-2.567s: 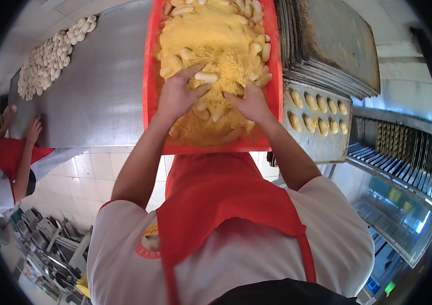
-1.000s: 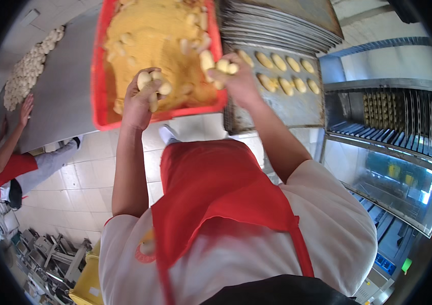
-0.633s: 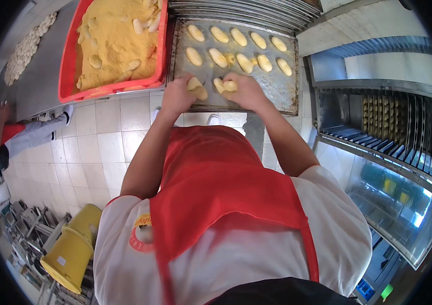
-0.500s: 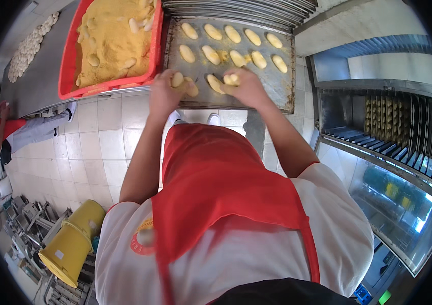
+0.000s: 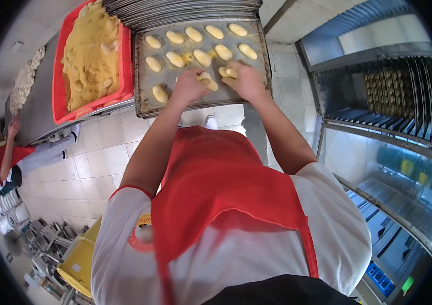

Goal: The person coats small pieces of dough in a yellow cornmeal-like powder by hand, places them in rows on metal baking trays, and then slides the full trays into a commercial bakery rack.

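Note:
Oval pieces of pale dough lie in rows on a worn metal baking tray. Over its near part, my left hand curls around dough pieces, one showing past the fingertips. To the right, my right hand has its fingers closed on small dough pieces just above the tray. How many pieces each hand holds is partly hidden by the fingers. One dough oval sits alone by the tray's near left corner. A yellow dusting marks the tray's middle.
A red tub of yellow crumbs and dough pieces adjoins the tray's left side. Stacked trays lie behind. At right stands an open cabinet with a loaded rack. Another person works at the far left table, near a dough heap.
The view has shifted, moving tub and tray leftward. My left hand has moved right along the near row, leaving a dough oval near the left corner. My right hand has also moved right.

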Tool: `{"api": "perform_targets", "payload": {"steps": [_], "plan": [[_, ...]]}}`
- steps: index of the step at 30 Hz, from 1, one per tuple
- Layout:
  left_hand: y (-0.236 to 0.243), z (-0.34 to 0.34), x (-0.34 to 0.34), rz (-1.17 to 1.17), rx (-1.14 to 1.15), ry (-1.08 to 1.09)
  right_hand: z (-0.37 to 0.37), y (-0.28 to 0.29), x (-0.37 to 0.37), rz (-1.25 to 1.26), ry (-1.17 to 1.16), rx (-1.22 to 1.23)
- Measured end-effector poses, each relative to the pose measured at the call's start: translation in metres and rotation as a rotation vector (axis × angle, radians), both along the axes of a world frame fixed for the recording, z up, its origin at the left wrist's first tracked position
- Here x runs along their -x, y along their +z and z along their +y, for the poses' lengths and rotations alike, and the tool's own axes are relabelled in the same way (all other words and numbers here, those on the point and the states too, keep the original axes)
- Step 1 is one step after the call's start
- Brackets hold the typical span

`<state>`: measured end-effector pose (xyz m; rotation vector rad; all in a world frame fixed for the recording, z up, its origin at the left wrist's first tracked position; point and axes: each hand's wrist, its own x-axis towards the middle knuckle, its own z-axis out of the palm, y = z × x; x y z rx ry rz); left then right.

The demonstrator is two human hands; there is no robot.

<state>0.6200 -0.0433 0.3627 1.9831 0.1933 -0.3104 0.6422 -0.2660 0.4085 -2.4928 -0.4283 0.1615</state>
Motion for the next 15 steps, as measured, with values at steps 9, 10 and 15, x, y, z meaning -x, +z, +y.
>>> {"api": "perform_targets", "payload": {"steps": [9, 10, 15], "plan": [[0.040, -0.056, -0.002, -0.389, -0.453, -0.305, -0.051, -0.004, 0.011, 0.168, -0.250, -0.381], [0.036, -0.060, -0.004, -0.376, -0.487, -0.312, -0.057, -0.005, 0.013, 0.066, -0.283, -0.369], [0.053, -0.051, 0.000, -0.404, -0.511, -0.125, -0.076, -0.035, 0.019, -0.192, -0.244, -0.081]]}}
